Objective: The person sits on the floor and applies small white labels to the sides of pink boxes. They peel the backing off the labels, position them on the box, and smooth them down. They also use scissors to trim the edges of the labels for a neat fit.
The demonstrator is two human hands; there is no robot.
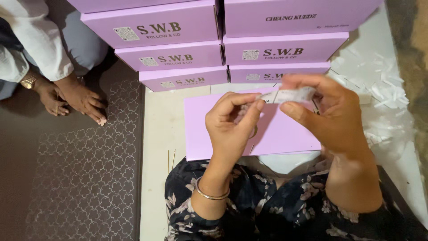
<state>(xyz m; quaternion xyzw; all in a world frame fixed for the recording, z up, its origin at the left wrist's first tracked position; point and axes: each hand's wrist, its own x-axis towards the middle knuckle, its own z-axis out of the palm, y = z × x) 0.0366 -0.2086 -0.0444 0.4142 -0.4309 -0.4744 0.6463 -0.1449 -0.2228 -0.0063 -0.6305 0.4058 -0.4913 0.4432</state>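
Fingers (pixel 256 106) of both hands pinched on a small white strip (pixel 289 95).
It is held by the left hand (pixel 232 129) and right hand (pixel 332 116) above a lilac box (pixel 285 134), near stacked lilac boxes (pixel 178 56).

You had lilac flat boxes (pixel 178 53) stacked ahead, one lilac box (pixel 285 129) under your hands, small white label (pixel 290 94) pinched.

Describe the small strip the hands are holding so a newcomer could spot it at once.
Start at the stacked lilac boxes, then drop to the flat lilac box lying before them. Above it, the left hand and right hand pinch a pale strip, the only piece held up.
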